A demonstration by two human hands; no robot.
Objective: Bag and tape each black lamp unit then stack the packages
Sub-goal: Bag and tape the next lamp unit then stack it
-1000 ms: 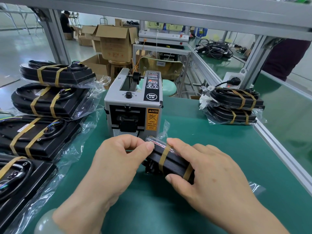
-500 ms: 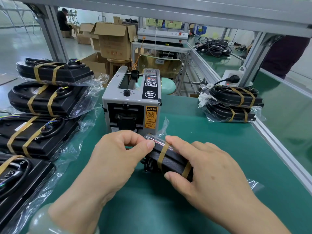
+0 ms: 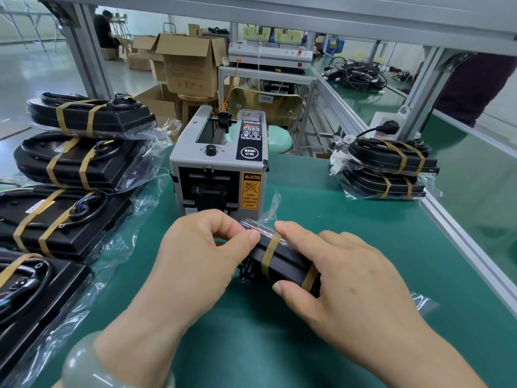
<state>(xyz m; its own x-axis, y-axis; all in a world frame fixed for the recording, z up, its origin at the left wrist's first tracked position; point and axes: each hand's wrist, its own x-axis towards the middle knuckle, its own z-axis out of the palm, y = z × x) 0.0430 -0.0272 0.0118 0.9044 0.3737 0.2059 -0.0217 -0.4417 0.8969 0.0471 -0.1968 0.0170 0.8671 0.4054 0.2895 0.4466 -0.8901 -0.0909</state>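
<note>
A black lamp unit point(image 3: 282, 266) wrapped in a clear bag with two tan bands stands on edge on the green bench, just in front of the tape dispenser point(image 3: 221, 169). My left hand point(image 3: 195, 264) pinches the folded bag at the unit's top left end. My right hand point(image 3: 344, 278) grips the unit from the right, fingertips pressing the bag along its top edge. Two finished packages point(image 3: 391, 172) are stacked at the right. Several bagged lamp units point(image 3: 81, 163) lie in a row on the left.
An aluminium rail point(image 3: 461, 233) borders the bench on the right, with a plugged-in power socket point(image 3: 387, 127) behind the stack. A frame post point(image 3: 86, 57) stands at the back left. Cardboard boxes point(image 3: 190, 65) and another bench lie beyond.
Both hands have stayed on the lamp unit with barely any shift; the view itself has tilted slightly.
</note>
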